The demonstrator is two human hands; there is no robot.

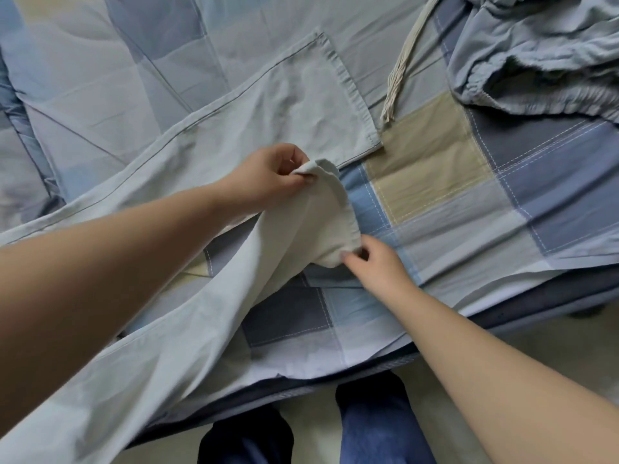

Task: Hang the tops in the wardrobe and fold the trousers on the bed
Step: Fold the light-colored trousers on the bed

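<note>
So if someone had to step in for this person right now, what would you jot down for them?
Left hand pinches one corner of the hem of the near leg of the pale trousers, lifted off the bed.
Right hand pinches the hem's other corner.
The far leg lies flat on the bed.
A second, crumpled garment with a drawstring waits at the far right.
Done: trousers spread out. Left: lay the lifted leg over the flat one, fold, then handle the other garment.

Pale grey-green trousers [234,135] lie spread across the checked bed [502,202], one leg flat, the other leg's hem lifted. Crumpled blue-grey trousers [536,61] sit top right.
</note>
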